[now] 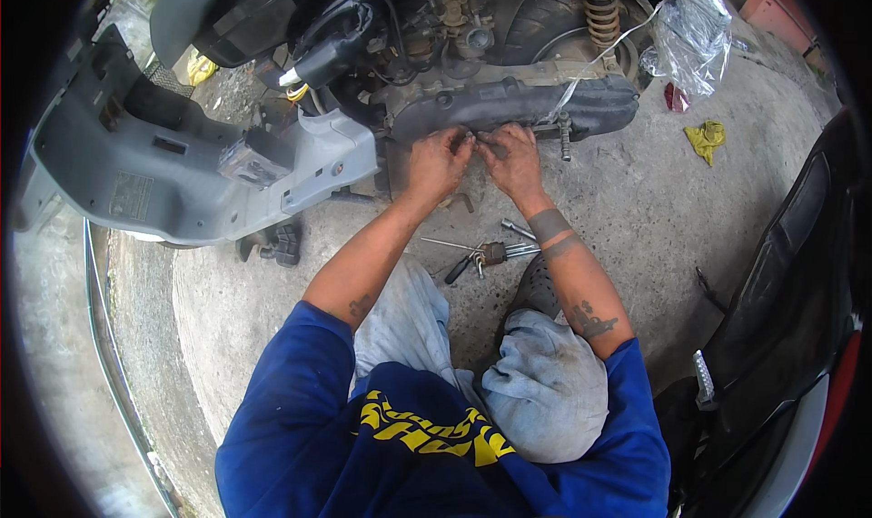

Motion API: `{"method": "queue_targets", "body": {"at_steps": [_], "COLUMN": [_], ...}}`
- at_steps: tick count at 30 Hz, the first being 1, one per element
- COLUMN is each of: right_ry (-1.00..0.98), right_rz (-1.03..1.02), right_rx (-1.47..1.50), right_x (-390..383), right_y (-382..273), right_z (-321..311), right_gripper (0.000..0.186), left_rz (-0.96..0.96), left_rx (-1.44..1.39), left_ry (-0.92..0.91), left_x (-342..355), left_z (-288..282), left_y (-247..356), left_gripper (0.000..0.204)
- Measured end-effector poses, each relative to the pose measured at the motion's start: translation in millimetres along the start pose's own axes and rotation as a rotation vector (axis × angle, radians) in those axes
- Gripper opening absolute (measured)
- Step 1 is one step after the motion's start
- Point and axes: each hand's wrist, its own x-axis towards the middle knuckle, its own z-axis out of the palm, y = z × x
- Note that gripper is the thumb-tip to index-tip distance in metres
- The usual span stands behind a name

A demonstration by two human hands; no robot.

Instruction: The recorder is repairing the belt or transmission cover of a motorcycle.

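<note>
My left hand [438, 162] and my right hand [514, 165] meet at the lower edge of a scooter's long black engine side cover [509, 103]. On both, the fingers are curled in and pinched, with the fingertips almost touching. Whatever small thing lies between them is too small and hidden to make out. To the right of my right hand, a kickstart lever [565, 138] points down from the cover. Above the cover, the carburetor [477, 38] and hoses are exposed.
Below my hands, several tools lie on the concrete, among them a black-handled screwdriver [459, 270] and a socket wrench [518, 229]. A grey body panel [182, 186] stands left. Right are a rag [706, 141], a plastic bag [695, 41] and another motorbike's black seat [790, 245].
</note>
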Motion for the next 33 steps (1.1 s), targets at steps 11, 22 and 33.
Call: {"method": "queue_targets", "body": {"at_steps": [11,22,33], "right_ry": [0.027,-0.020,-0.047], "right_rz": [-0.066,-0.065,-0.019], "right_rx": [0.041,0.124,0.131], "right_x": [2.6,2.7,2.1], "right_y": [11.9,8.5,12.4], "right_z": [-2.0,-4.8,-4.4], "right_gripper": [0.021,0.029,0.029], "left_rz": [0.024,-0.030,-0.025], "left_rx": [0.339,-0.031,-0.038], "left_ry": [-0.194,0.397,0.349], "left_x": [17.3,-9.1,-10.6], "left_z": [-6.6,37.5,38.8], "left_y": [24.2,9.0,8.2], "left_gripper": [0.033,0.030,0.026]}}
